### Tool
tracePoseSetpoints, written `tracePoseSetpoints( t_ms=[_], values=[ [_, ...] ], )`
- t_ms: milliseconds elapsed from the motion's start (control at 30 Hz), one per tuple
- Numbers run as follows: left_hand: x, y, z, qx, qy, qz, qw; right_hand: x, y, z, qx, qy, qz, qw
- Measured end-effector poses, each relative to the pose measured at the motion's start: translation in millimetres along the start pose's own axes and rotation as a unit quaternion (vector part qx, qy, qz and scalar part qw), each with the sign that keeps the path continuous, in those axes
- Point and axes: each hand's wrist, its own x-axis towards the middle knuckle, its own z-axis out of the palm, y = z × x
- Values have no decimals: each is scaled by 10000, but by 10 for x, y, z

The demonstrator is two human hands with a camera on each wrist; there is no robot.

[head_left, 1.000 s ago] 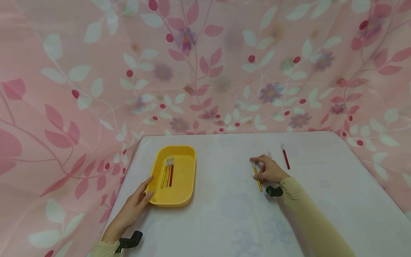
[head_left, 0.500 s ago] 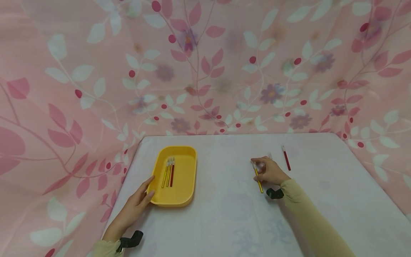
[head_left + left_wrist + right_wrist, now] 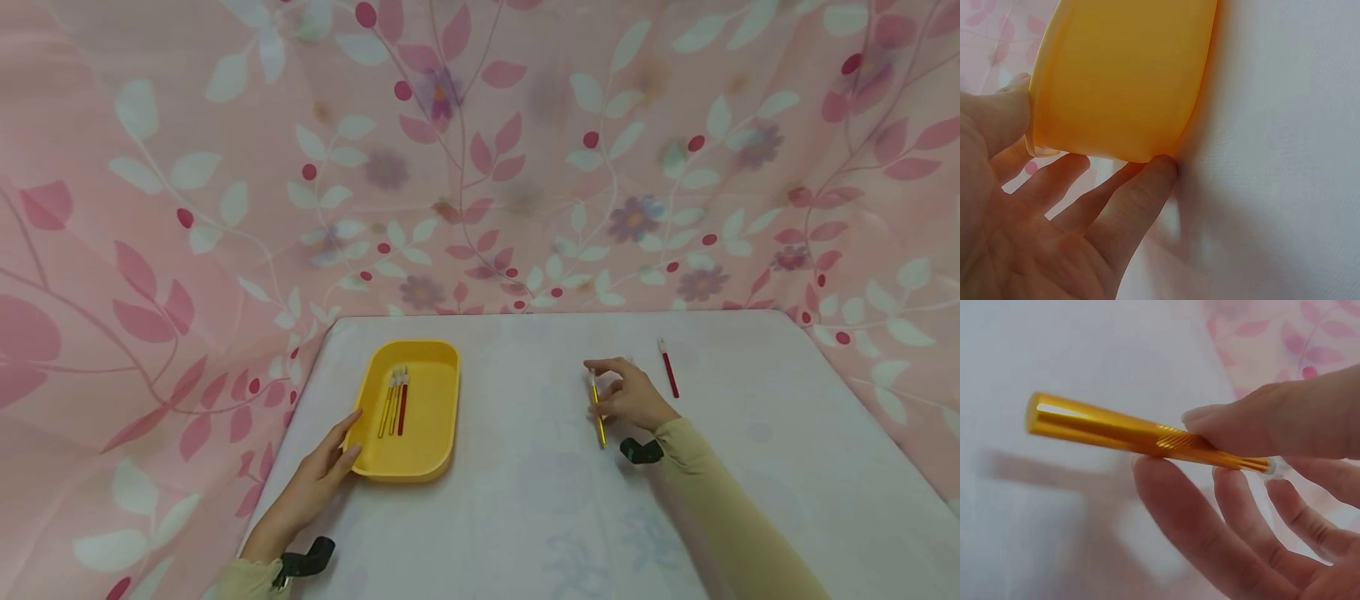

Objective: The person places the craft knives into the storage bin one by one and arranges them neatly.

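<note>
Is pinching a gold pen [image 3: 1122, 430] with the right hand [image 3: 633, 398], over the tabletop [image 3: 517, 525] and near a red pen [image 3: 670, 375]. Is holding, with the left hand [image 3: 317, 468], the near left corner of a yellow tray [image 3: 429, 417] (carrying inside two other gold pens [image 3: 385, 414] and another red pen [image 3: 402, 412]).

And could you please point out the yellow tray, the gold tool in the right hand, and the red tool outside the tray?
Yellow tray [image 3: 431, 425], head view: bare floor.
Gold tool [image 3: 1119, 432], right wrist view: smooth barrel.
Red tool [image 3: 670, 373], head view: red barrel.
</note>
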Motion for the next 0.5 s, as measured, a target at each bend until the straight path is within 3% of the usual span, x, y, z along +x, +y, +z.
tracePoseSetpoints(
  t_ms=[200,500],
  values=[
    [-5,19,-5,2,-13,-62,10000,-39,-187,42,340,-27,-124,9993],
    [6,-14,-3,-19,-17,-81,10000,-21,-436,149,467,-251,-653,9965]
  ],
)
